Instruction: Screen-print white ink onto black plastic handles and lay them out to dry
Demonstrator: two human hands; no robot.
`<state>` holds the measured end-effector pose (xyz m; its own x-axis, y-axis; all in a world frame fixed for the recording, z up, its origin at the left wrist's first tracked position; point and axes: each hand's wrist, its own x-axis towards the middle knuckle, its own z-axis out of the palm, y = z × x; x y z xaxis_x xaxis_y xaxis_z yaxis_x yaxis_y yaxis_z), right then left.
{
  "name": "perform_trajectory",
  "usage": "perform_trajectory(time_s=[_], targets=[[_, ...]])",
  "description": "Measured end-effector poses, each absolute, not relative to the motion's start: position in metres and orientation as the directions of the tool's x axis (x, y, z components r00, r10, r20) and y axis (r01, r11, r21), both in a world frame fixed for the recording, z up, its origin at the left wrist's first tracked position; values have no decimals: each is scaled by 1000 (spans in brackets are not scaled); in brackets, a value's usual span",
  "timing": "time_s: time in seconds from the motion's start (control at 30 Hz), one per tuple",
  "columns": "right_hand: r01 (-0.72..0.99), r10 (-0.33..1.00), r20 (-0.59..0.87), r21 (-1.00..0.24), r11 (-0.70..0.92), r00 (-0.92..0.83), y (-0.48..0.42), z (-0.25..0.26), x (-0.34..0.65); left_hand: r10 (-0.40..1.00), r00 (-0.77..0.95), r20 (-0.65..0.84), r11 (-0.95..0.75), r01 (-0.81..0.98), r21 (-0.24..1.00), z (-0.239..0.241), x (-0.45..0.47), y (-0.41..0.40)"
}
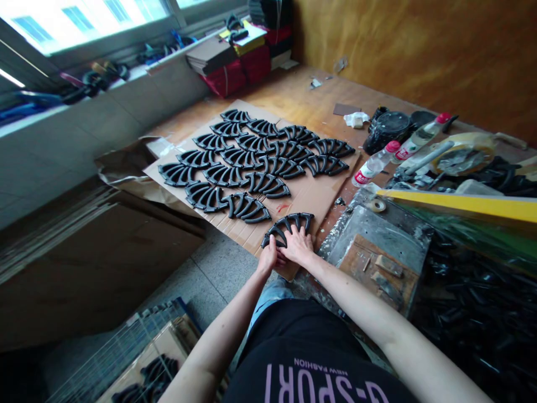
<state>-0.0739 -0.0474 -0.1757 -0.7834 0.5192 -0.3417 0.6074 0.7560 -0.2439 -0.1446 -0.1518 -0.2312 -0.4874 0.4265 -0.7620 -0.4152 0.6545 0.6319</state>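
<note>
A black fan-shaped ribbed piece (302,218) lies at the near corner of a flat cardboard sheet (310,196). My left hand (271,256) grips its lower left end, thumb on top and the other fingers partly hidden. Over its ribs and near edge my right hand (297,243) is curled, the fingertips between the ribs. Both hands are close together and cover the inner part of the piece. Farther up the cardboard, several similar black fan-shaped pieces (268,183) are laid in staggered rows.
Right of the cardboard are two bottles with red caps (369,168), a black tub (388,129), a tape roll (465,151) and a grey metal plate (348,221). A yellow-edged bin (470,204) holds dark parts. A wire cart (121,347) stands low on the left.
</note>
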Motion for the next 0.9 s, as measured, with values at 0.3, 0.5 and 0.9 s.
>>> perform_trajectory(time_s=[0.3,0.5,0.9], targets=[[641,553,-338,-272,718,-762,-35,-173,-85,508,-602,-616,527,-349,775,-224,-127,-151],[720,709,-177,-327,612,-683,9,-160,-99,620,-642,-451,424,-208,881,-205,-152,-94],[951,932,-240,-214,222,-272,121,-173,-142,761,-422,-492,467,-170,868,-208,-205,48]])
